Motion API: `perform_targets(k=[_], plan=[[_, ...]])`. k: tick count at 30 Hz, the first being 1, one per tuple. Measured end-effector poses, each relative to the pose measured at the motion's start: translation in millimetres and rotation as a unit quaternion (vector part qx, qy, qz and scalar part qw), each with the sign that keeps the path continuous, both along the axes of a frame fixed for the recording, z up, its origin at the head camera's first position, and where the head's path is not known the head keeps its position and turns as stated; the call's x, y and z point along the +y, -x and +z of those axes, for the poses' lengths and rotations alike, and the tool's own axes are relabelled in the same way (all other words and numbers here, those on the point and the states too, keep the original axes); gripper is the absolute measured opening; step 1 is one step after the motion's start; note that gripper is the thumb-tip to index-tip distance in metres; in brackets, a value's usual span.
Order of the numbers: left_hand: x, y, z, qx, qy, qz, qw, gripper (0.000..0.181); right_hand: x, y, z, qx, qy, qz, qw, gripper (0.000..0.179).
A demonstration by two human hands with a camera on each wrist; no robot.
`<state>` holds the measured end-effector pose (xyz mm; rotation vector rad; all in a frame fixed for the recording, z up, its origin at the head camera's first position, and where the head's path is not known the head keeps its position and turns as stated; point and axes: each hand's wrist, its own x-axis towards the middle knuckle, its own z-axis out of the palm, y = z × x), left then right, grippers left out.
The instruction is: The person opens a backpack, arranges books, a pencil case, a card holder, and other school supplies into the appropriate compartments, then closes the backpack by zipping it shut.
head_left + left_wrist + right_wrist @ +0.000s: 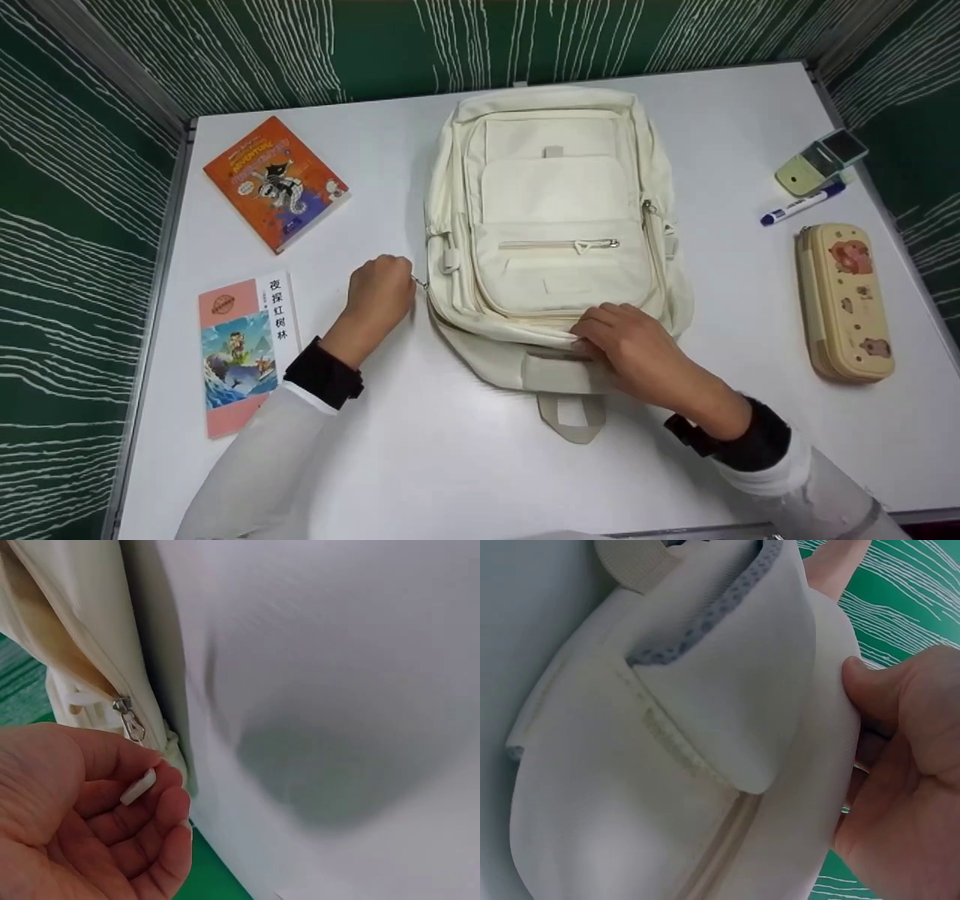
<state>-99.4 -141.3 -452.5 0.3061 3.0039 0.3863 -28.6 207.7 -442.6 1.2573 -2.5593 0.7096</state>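
Note:
A cream backpack [555,195] lies front side up on the white table, its loop handle [574,427] toward me. At its left side my left hand [379,296] pinches a zipper pull [139,787] between thumb and curled fingers. The metal zipper slider [122,705] sits on the bag's side seam, and in the left wrist view the zipper gapes behind it. My right hand [634,345] grips the bag's near edge, thumb on one side in the right wrist view [907,727]; its fingertips are partly hidden behind the fabric.
Left of the bag lie an orange book [274,184] and a pink and white book [240,352]. To the right are a yellow-beige pencil case [847,300], a blue and white marker [802,204] and a small green device with a flipped-up lid [821,161].

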Motion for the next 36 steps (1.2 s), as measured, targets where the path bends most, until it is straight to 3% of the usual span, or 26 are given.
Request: perform_targets(k=[11, 23, 29, 36], plan=[[0.7, 34.0, -3.8, -0.014, -0.001, 0.023, 0.9996, 0.016, 2.2, 2.7, 3.3, -0.012, -0.009, 0.02, 0.9997, 0.01], [-2.8, 59.5, -14.5, -0.004, -0.04, 0.077, 0.9962, 0.021, -1.8, 4.9, 2.3, -0.016, -0.023, 0.03, 0.9992, 0.011], [-4.8, 57.5, -21.2, 0.017, -0.049, 0.067, 0.9964, 0.02, -1.6, 5.8, 1.2, -0.018, -0.025, 0.034, 0.9989, 0.017], [-17.1, 34.5, -22.3, 0.034, -0.105, 0.083, 0.9904, 0.02, 2.9, 3.9, 0.1, -0.017, -0.013, 0.024, 0.9995, 0.02]])
